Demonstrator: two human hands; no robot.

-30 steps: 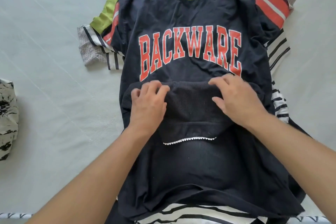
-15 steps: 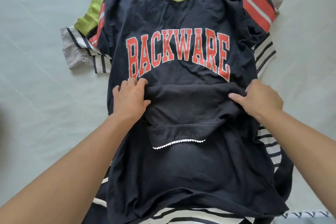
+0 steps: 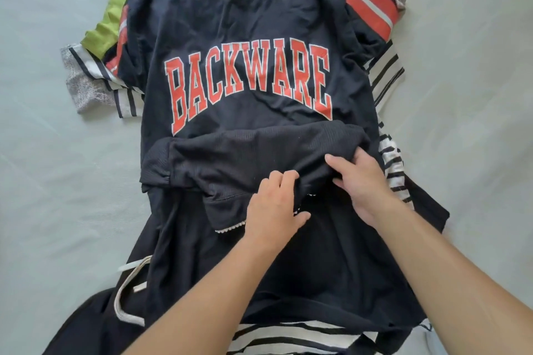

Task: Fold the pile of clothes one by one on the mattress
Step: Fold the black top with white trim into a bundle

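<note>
A small black mesh garment (image 3: 248, 155) with a white scalloped hem lies partly folded across the middle of the pile. Under it spreads a navy BACKWARE jersey (image 3: 245, 37) with a lime collar and red sleeve stripes. My left hand (image 3: 274, 207) sits on the garment's lower middle, fingers curled into a bunch of its fabric. My right hand (image 3: 360, 181) grips the garment's right end, thumb on top and fingers tucked under. Both hands are close together near the right side.
Black-and-white striped clothes (image 3: 389, 158) stick out at the right, left and bottom of the pile. A grey patterned piece (image 3: 83, 86) shows at the left. A dark garment with a white drawstring (image 3: 127, 291) lies lower left. Pale mattress sheet (image 3: 57, 181) surrounds everything.
My left hand moved from the garment's left end to its middle, bunching the cloth. My right hand slid inward and downward on the right end. The garment's left side now lies loose.
</note>
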